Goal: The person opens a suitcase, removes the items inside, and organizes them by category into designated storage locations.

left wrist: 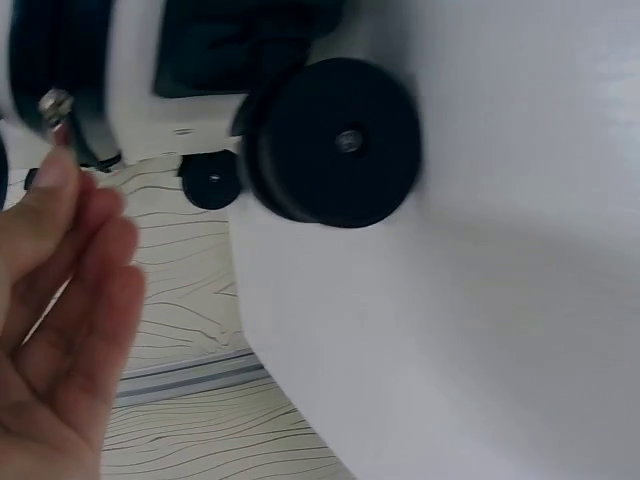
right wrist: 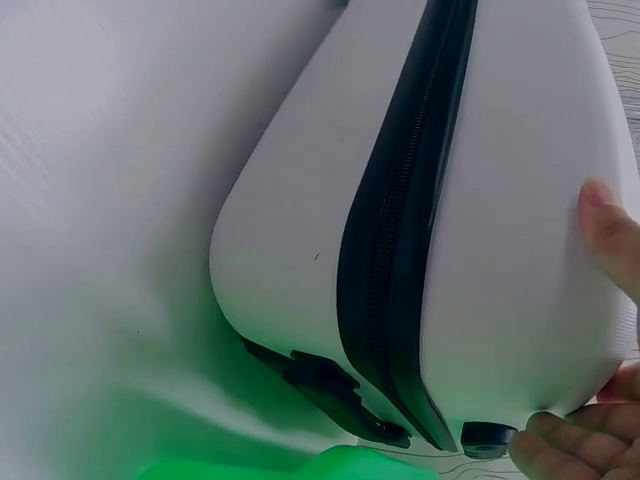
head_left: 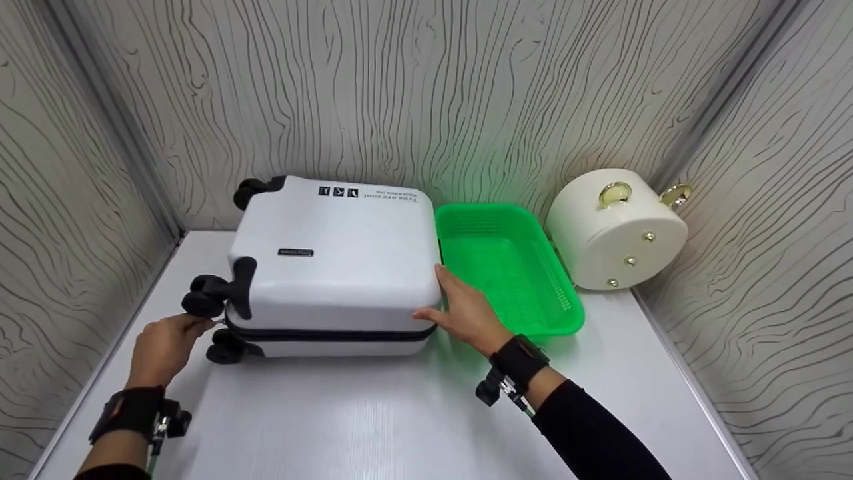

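Note:
A white suitcase (head_left: 346,253) lies flat on the white table, its black wheels (head_left: 206,297) toward the left. Along its side runs a black zipper band (right wrist: 400,200), closed where it shows. At the wheel end, my left hand (head_left: 163,343) pinches a small metal zipper pull (left wrist: 57,105) between thumb and index finger. My right hand (head_left: 466,310) rests on the suitcase's near right corner, thumb on the front side and fingers around the right end. In the right wrist view the right hand's fingers (right wrist: 580,440) lie beside a small black fitting on that end.
A green plastic basket (head_left: 566,320) stands against the suitcase's right end. Further right, a cream round case (head_left: 600,233) with gold-coloured handles and studs leans in the back corner. Wood-grain panels (head_left: 426,87) enclose the table at the back and both sides.

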Available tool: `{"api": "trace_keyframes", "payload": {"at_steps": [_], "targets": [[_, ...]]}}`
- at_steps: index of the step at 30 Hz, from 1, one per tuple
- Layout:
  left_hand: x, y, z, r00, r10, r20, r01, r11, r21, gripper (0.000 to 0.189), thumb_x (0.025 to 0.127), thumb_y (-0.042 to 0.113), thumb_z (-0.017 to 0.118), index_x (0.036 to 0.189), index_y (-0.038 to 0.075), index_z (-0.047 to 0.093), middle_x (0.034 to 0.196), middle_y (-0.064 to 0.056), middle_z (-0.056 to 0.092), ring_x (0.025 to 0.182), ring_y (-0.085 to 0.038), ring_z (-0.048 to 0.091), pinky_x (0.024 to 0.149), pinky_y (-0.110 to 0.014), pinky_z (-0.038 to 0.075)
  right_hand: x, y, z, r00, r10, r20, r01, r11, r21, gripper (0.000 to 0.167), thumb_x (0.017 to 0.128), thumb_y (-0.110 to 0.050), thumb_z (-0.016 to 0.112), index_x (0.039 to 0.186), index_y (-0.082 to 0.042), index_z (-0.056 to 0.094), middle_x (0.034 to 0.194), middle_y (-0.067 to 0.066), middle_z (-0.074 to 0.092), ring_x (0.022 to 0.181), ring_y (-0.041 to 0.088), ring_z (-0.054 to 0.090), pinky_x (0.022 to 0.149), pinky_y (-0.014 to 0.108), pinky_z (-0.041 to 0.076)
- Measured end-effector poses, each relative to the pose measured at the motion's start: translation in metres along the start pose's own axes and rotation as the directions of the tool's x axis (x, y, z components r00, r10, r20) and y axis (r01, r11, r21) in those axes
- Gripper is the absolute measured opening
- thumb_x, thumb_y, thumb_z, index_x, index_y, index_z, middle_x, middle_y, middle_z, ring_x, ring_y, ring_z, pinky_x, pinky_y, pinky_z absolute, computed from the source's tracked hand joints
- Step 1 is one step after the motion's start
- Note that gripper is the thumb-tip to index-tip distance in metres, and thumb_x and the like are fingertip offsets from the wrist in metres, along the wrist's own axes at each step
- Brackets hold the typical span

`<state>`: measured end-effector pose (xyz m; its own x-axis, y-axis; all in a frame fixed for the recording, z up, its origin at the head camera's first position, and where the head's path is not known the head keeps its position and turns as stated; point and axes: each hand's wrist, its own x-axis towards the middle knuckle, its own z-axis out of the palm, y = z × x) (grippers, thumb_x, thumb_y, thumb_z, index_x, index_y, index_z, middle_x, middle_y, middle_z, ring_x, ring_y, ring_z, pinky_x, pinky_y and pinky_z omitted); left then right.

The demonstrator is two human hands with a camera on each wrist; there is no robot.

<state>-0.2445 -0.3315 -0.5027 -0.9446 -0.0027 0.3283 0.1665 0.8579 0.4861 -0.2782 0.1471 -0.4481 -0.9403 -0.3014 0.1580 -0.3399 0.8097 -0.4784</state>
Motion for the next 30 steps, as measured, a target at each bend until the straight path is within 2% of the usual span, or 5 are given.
{"api": "trace_keyframes", "payload": {"at_steps": [5,11,17,24,30], "targets": [[0.003,0.000,-0.002,0.999,-0.034,0.015,0.035,0.999,-0.035,0.019,0.092,0.021,0.069,0.100,0.004,0.074,0.092,-0.014,0.073,0.080,-0.037,0.066,0.067,-0.052,0.048,0.000,-0.001,0.002,0.999,-0.033,-0.011,0.033,0.999,-0.017,0.099,0.083,-0.059,0.067,0.153,-0.001,0.027,0.152,0.019,0.036,0.136,0.034,0.040,0.106,0.046,0.039],[0.014,0.008,-0.040,0.980,-0.057,0.192,0.072,0.995,-0.068,0.059,0.094,0.041,0.065,0.133,-0.002,0.053,0.121,-0.034,0.058,0.108,-0.054,0.055,0.082,-0.062,0.047,-0.002,0.000,0.002,1.000,-0.025,-0.015,0.025,1.000,0.008,0.098,0.083,-0.058,0.068,0.152,0.000,0.027,0.152,0.019,0.035,0.136,0.034,0.039,0.107,0.047,0.038],[0.024,0.033,-0.067,0.980,-0.027,0.196,0.045,0.995,-0.091,0.075,0.092,0.049,0.064,0.143,-0.001,0.043,0.131,-0.036,0.048,0.112,-0.059,0.049,0.083,-0.065,0.045,-0.002,0.001,0.001,1.000,-0.015,-0.010,0.015,1.000,0.002,0.098,0.083,-0.059,0.067,0.152,-0.001,0.027,0.153,0.018,0.034,0.137,0.034,0.038,0.108,0.048,0.037],[0.036,0.048,-0.062,0.968,0.115,0.221,-0.095,0.990,-0.101,0.064,0.089,0.036,0.072,0.139,0.002,0.050,0.138,-0.027,0.047,0.123,-0.049,0.044,0.096,-0.065,0.036,0.000,-0.001,0.001,1.000,-0.006,0.002,0.006,1.000,-0.001,0.099,0.083,-0.058,0.067,0.153,-0.001,0.027,0.153,0.019,0.034,0.137,0.035,0.037,0.109,0.047,0.036],[0.039,0.046,-0.054,0.964,0.151,0.220,-0.143,0.988,-0.053,0.051,0.091,0.026,0.072,0.133,0.003,0.056,0.136,-0.021,0.051,0.123,-0.044,0.047,0.096,-0.063,0.037,0.003,-0.003,0.002,1.000,-0.013,0.013,0.013,1.000,-0.001,0.099,0.083,-0.058,0.067,0.153,0.000,0.025,0.154,0.019,0.032,0.138,0.034,0.036,0.109,0.046,0.035]]}}
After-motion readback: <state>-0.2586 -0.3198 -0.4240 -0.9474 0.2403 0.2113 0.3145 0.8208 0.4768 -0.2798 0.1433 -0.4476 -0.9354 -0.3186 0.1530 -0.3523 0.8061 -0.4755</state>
